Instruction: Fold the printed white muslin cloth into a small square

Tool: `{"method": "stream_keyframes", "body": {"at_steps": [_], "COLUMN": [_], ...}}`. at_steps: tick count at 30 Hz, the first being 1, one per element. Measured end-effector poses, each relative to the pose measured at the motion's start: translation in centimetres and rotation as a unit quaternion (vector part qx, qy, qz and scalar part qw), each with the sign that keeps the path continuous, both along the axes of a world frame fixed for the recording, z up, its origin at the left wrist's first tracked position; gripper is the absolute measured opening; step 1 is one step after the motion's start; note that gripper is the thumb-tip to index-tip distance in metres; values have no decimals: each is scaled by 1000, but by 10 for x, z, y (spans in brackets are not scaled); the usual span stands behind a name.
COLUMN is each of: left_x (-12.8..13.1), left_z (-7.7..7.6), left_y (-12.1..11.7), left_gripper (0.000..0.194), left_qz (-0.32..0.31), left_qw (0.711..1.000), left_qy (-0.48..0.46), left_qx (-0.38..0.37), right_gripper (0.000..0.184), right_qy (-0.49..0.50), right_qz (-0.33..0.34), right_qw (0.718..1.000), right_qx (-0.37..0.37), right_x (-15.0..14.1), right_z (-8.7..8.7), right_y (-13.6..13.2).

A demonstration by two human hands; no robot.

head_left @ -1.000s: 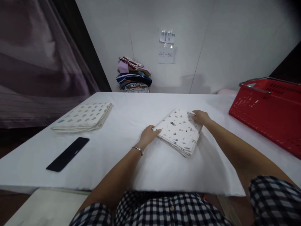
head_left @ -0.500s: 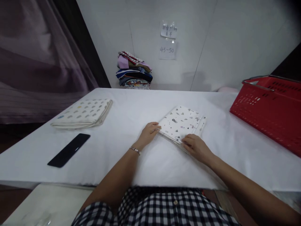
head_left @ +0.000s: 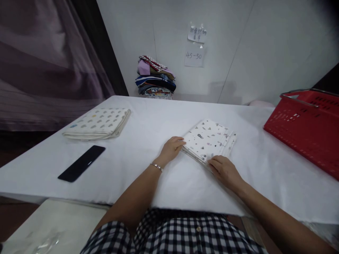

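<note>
A folded white cloth (head_left: 208, 139) with small printed motifs lies at an angle on the white-covered table (head_left: 148, 127). My left hand (head_left: 172, 146) is closed on the cloth's left corner, thumb and fingers pinching its layers. At the near right corner, my right hand (head_left: 224, 170) has its fingers curled around the edge, covering that corner. The layers along the right side fan out slightly. To the left rests another folded cloth (head_left: 102, 122), cream with grey heart-like spots, which neither hand touches.
A dark flat phone-like slab (head_left: 82, 163) lies at the left of the table. The red basket (head_left: 307, 128) with a metal handle stands at the right. Behind the far edge rises a stack of folded fabrics (head_left: 156, 77). Paper signs (head_left: 195, 55) hang on the wall.
My right hand moved from the cloth's far right corner to its near corner and gripped there. My left hand stayed at the left corner. The view shifted slightly.
</note>
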State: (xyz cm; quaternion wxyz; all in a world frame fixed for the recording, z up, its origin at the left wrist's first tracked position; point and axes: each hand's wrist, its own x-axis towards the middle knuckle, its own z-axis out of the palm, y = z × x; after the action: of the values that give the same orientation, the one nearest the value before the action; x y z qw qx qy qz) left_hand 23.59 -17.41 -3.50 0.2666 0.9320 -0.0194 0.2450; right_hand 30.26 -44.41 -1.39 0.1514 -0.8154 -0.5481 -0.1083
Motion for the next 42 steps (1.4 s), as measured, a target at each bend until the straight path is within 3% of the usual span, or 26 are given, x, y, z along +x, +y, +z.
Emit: {"method": "stream_keyframes", "body": {"at_steps": [5, 17, 21, 26, 33, 35, 39, 42], "left_x": [1, 1, 0, -3, 2, 6, 13, 16], "left_z": [0, -3, -3, 2, 13, 20, 33, 37], "left_y": [-5, -5, -4, -2, -10, -23, -56, -85], "left_gripper": [26, 29, 31, 31, 32, 27, 23, 24], "left_qz": [53, 55, 64, 79, 118, 94, -32, -103], "left_qw": [999, 998, 996, 994, 989, 993, 999, 994], "left_qy": [3, 37, 60, 69, 30, -2, -36, -21], "left_qx": [4, 13, 18, -20, -79, -65, -8, 26], "right_gripper": [26, 20, 23, 24, 33, 33, 29, 21], "right_qy": [-21, -34, -60, -88, -48, -28, 56, 199], "right_qz": [-15, -3, -13, -17, -26, -14, 14, -103], "right_qw": [1000, 999, 998, 996, 998, 998, 986, 939], "right_qx": [-3, -28, 0, 19, 43, 60, 158, 261], "right_x": [-2, -9, -11, -12, -21, -23, -8, 27], "right_z": [-3, -7, -14, -21, -19, -16, -10, -7], "right_y": [0, 2, 1, 2, 0, -3, -17, -29]}}
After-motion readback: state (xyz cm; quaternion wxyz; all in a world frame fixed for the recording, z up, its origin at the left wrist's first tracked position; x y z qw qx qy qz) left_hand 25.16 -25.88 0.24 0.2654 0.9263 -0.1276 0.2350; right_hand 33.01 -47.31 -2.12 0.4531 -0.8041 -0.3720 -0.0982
